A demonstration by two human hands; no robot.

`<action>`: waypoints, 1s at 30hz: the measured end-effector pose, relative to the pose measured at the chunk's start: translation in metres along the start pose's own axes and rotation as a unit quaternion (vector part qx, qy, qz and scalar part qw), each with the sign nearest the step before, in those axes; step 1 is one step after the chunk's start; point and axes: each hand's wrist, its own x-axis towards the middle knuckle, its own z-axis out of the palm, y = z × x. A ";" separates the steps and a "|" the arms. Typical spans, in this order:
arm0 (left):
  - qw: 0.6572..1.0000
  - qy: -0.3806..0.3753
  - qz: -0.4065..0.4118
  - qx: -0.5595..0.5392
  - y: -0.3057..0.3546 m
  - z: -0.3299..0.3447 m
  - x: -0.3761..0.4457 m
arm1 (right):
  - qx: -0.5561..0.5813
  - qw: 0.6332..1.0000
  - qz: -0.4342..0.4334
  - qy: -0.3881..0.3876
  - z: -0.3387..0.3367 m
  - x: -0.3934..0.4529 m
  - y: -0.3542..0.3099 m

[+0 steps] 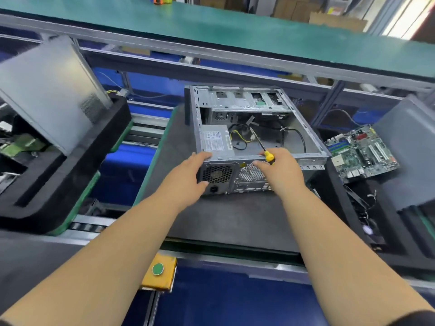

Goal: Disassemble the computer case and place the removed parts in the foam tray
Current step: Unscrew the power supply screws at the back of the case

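A: We have the computer case (254,135) lying on its side on the dark mat (223,220) in front of us, open face up. What do we count inside it?

B: The power supply (215,141) sits in the near left corner, its label up. Beside it we see loose cables (240,137), yellow and black, on the floor of the case, and the drive cage (244,100) fills the far end.

A: And our hands?

B: Our left hand (188,175) wraps the near left corner of the case, fingers curled over the top edge and thumb against the rear panel by the fan grille. Our right hand (280,170) grips a screwdriver (263,147) with a yellow and black handle, its shaft angling into the case, while the fingertips rest on the rear panel.

A: The foam tray?

B: We see a black foam tray (367,215) just right of the mat. A green motherboard (360,154) lies at its far end, and thin wires lie nearer us. A grey panel (409,156) leans over its right side.

A: Anything to the left?

B: Another black foam tray (70,165) with a silver side panel (49,90) propped in it, across the blue conveyor gap. A green button (157,269) on a yellow box sits at the near rail.
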 end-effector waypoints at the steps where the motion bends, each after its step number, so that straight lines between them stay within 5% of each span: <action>1: 1.000 -0.002 -0.003 0.000 -0.001 0.000 -0.001 | -0.004 1.000 0.003 -0.001 0.000 0.000 -0.001; 30: 0.998 0.023 -0.046 -0.034 0.055 0.039 -0.147 | -0.006 0.999 -0.043 -0.004 -0.047 -0.131 0.051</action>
